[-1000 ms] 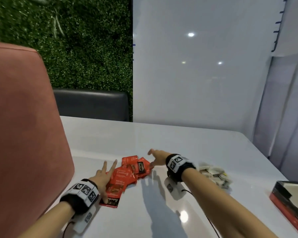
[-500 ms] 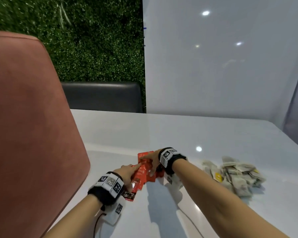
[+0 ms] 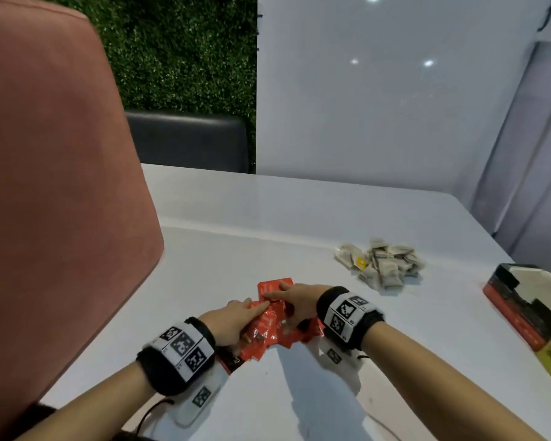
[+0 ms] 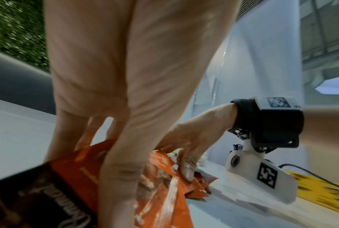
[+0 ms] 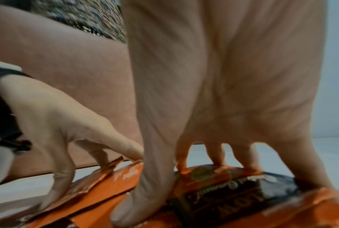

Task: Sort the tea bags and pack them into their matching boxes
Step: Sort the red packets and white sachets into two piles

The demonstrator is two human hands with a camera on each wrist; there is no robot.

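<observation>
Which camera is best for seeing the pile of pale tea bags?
The head camera. It shows the whole pile of pale tea bags on the white table, right of both hands. The left wrist view may catch a blurred sliver behind the right hand; the right wrist view shows none.

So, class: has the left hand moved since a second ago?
Yes. The left hand has slid right, away from the pink chair, closing on the right hand over the red sachets.

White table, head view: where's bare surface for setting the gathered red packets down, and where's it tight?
Bare stretches: the white table behind the red foil tea packets, toward the dark bench; also between both forearms. A gap separates the packets from the loose beige paper tea bags. Crowded: the right edge, with the red-and-black open box, and under the left hand and right hand.
</observation>
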